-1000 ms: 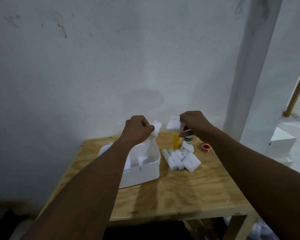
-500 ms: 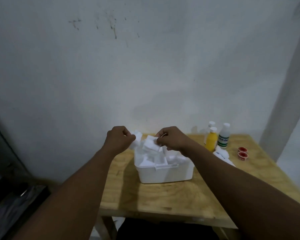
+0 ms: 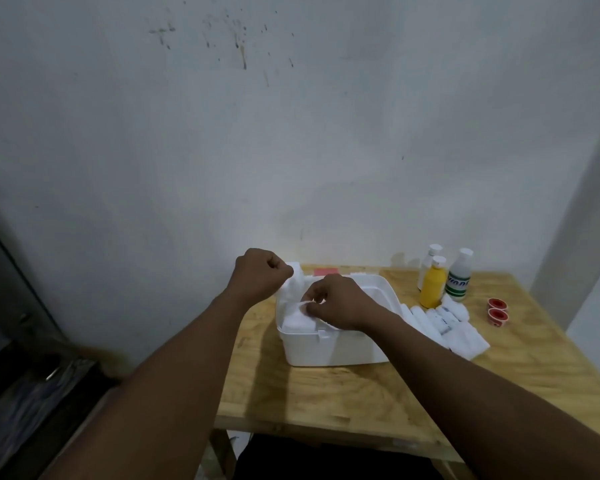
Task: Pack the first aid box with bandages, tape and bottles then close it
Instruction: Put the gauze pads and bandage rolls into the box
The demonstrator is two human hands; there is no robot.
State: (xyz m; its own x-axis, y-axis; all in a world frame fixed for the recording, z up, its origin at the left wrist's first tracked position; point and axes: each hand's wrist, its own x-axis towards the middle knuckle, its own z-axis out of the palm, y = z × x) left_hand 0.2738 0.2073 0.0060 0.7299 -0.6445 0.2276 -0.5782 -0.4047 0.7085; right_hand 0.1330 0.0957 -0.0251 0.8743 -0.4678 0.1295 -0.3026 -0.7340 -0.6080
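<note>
The open white first aid box (image 3: 333, 351) stands on the wooden table (image 3: 326, 396). My left hand (image 3: 260, 275) is closed on a white bandage roll (image 3: 294, 280) over the box's left end. My right hand (image 3: 336, 301) pinches another white bandage (image 3: 300, 311) low inside the box, above bandages lying there (image 3: 298, 323). Right of the box lie several wrapped bandage rolls (image 3: 444, 323). Behind them stand a yellow bottle (image 3: 433, 287), a white bottle with green label (image 3: 459, 280) and a white bottle (image 3: 430, 258). Two red tape rolls (image 3: 497, 310) sit at the far right.
The box's lid (image 3: 340, 271) with a red mark lies open behind the box against the white wall (image 3: 291, 133). The table's left edge drops off just beside the box; dark clutter (image 3: 32, 386) lies on the floor to the left.
The view has swung left and down. My right hand carried its bandage from above the table's middle down into the box. My left hand stays closed on its roll at the box's left end.
</note>
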